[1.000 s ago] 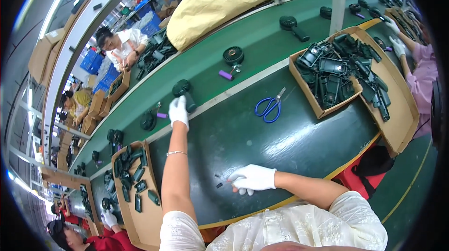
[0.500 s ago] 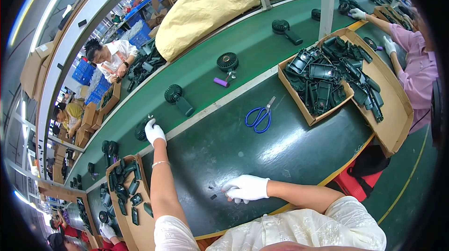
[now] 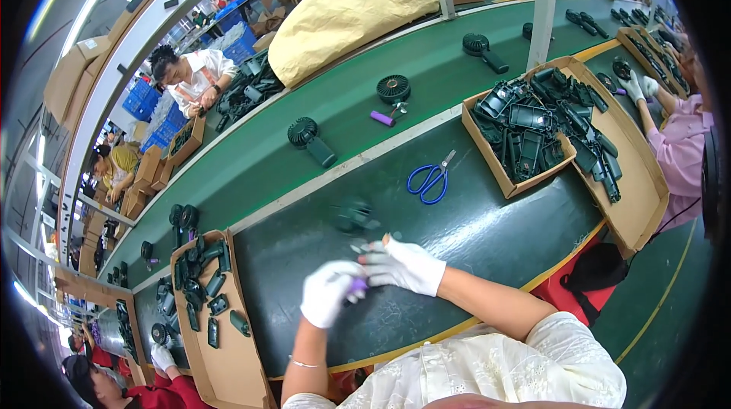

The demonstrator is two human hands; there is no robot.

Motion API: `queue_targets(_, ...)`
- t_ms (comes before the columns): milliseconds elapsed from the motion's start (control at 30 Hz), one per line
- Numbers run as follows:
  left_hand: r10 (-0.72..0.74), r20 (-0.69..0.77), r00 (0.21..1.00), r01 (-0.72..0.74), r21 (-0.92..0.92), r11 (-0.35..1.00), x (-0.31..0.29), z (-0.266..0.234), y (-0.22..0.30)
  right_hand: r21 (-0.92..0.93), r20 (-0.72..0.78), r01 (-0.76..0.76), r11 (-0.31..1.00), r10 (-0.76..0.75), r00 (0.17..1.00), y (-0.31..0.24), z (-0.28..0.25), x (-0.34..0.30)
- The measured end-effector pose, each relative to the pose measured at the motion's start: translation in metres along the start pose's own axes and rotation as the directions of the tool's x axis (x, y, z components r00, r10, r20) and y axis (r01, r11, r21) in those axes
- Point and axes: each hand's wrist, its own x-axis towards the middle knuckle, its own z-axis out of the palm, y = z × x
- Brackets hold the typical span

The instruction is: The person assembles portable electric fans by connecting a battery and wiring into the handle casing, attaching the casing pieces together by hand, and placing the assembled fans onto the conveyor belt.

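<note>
Over the green worktop (image 3: pixel 304 218), my gloved left hand (image 3: pixel 326 292) is closed round a purple cylinder, which looks like a battery (image 3: pixel 358 285). My gloved right hand (image 3: pixel 405 266) meets it from the right, fingers bent in toward a small whitish part; what its fingertips grip is partly hidden. Just beyond both hands is a dark fan head (image 3: pixel 356 216), smeared by motion. It seems joined to the purple cylinder, but blur hides the link. Blue-handled scissors (image 3: pixel 430 180) lie farther right, apart from my hands.
A carton of dark plastic housings (image 3: pixel 506 186) stands right, beside a longer cardboard tray (image 3: pixel 647 203). At left is another cardboard tray (image 3: pixel 221 371) of dark parts. Beyond a pale rail, handheld fans (image 3: pixel 312 142) sit on the green belt (image 3: pixel 251 188). Co-workers sit at both sides and across.
My left hand has come back from the belt to the worktop, bringing the fan with the purple cylinder. My right hand has shifted up and right to meet it.
</note>
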Motion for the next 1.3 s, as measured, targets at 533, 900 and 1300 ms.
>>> queue_targets(533, -0.064, -0.085, 0.994, 0.081, 0.212, 0.974, -0.063, 0.016, -0.052, 0.132, -0.128, 0.219, 0.967, -0.203, 0.971, -0.035, 0.008, -0.018)
queue_targets(900, 0.194, -0.315, 0.929, -0.267, -0.207, 0.941, -0.05, 0.043, -0.05, -0.819, 0.57, 0.472, -0.327, -0.365, 0.736, 0.016, 0.042, -0.022)
queue_targets(1300, 0.08, -0.149, 0.986, -0.054, 0.167, 0.984, -0.066, -0.009, -0.043, -0.844, 0.063, 0.206, 0.495, -0.29, 0.955, 0.008, 0.03, -0.013)
